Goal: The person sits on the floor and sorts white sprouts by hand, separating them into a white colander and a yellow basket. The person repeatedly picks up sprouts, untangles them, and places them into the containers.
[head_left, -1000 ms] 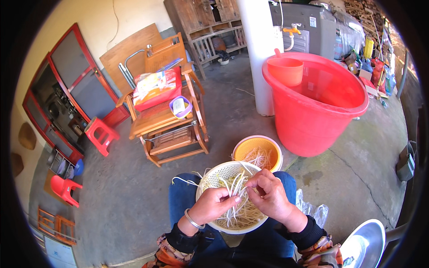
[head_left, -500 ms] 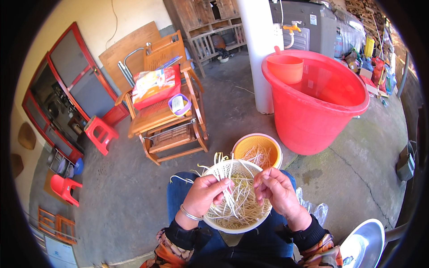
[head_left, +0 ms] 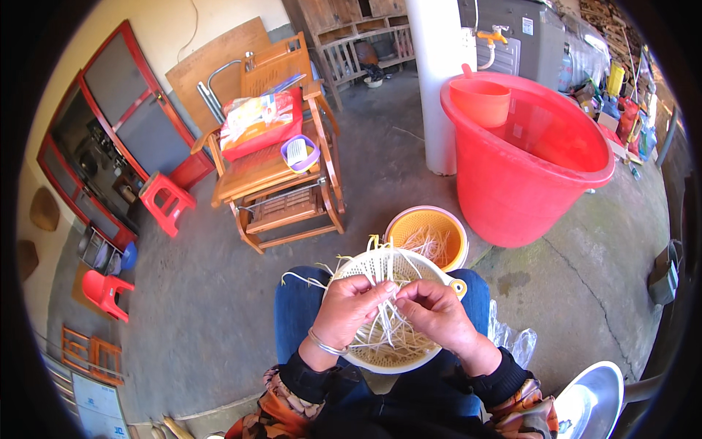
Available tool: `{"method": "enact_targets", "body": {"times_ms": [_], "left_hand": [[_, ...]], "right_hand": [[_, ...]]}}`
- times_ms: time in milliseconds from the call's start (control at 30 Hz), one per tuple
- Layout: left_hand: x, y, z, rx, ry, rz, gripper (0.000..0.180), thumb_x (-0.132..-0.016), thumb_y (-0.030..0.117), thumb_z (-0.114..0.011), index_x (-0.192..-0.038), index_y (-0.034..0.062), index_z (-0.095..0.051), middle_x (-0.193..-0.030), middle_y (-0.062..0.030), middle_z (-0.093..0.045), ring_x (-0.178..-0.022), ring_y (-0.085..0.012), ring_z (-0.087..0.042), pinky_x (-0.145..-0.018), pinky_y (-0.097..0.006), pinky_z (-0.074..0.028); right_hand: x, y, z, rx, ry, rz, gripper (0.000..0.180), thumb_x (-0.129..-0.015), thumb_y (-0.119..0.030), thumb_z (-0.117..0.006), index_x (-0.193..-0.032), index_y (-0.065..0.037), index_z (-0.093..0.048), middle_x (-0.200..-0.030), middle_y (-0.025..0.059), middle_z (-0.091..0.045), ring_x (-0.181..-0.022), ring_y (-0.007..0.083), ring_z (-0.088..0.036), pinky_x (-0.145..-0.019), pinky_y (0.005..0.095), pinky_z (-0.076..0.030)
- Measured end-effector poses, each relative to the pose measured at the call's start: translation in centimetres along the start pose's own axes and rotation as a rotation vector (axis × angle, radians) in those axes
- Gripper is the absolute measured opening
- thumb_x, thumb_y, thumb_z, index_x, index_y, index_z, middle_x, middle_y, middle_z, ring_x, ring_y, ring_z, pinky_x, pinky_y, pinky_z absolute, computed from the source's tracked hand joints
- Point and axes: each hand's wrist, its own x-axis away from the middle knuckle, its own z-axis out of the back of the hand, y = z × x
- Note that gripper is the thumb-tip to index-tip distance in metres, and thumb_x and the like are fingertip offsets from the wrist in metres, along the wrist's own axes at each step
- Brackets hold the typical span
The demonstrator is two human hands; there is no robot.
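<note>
On my lap rests a cream-white colander [head_left: 387, 364] holding loose bean sprouts [head_left: 395, 341], long and pale. My left hand [head_left: 346, 311] is closed round a small bunch of bean sprouts, whose yellowish heads point away from me over the colander's far rim. Thumb and fingers pinched, my right hand [head_left: 444, 316] meets the left hand's fingertips above the colander and grips at the stems there. The exact point of the pinch is partly hidden by the fingers. Just beyond the colander stands an orange basket [head_left: 462, 233] with thin pale strands [head_left: 426, 244] inside.
A big red water tub [head_left: 504, 194] with a red dipper [head_left: 479, 104] stands far right, beside a white pillar [head_left: 434, 95]. Left of centre is a wooden chair [head_left: 292, 238] bearing a red bag [head_left: 267, 135]. A metal basin [head_left: 594, 402] lies near right, crumpled clear plastic [head_left: 512, 333] beside my knee.
My right hand has moved left to the bunch, its fingers now pinching beside my left fingertips. My left hand keeps its hold. The view has shifted slightly.
</note>
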Motion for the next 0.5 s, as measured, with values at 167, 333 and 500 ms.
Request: {"method": "enact_targets", "body": {"times_ms": [167,333,500], "left_hand": [[0.1,-0.5,-0.7,0.086,0.019,-0.028,0.017,-0.091,0.016,-0.071,-0.087,0.0007,-0.067,-0.069,0.0024,-0.058,-0.055,-0.0023,-0.046,-0.048,-0.019,-0.035],[-0.1,-1.0,-1.5,0.104,0.146,-0.092,0.016,-0.09,0.016,-0.071,-0.09,0.0001,-0.069,-0.069,0.0028,-0.057,-0.053,-0.0035,-0.043,-0.049,-0.019,-0.033],[-0.5,-1.7,-1.8,-0.016,0.251,-0.274,0.016,-0.091,0.016,-0.071,-0.092,0.0002,-0.071,-0.071,0.0034,-0.06,-0.056,-0.0024,-0.046,-0.051,-0.018,-0.036]], "right_hand": [[0.0,0.4,0.2,0.071,0.084,-0.035,0.003,-0.096,-0.006,-0.059,-0.096,-0.003,-0.06,-0.081,-0.0037,-0.058,-0.066,0.0014,-0.049,-0.055,0.0182,-0.039],[0.5,-0.2,0.0,-0.279,0.235,-0.044,0.009,-0.097,-0.01,-0.06,-0.092,-0.003,-0.06,-0.08,-0.0028,-0.059,-0.067,0.0013,-0.048,-0.058,0.0175,-0.04],[1.5,-0.2,-1.0,0.098,0.105,0.057,0.003,-0.096,-0.003,-0.058,-0.097,0.0,-0.06,-0.086,0.0017,-0.064,-0.067,0.0044,-0.056,-0.057,0.0187,-0.045]]}}
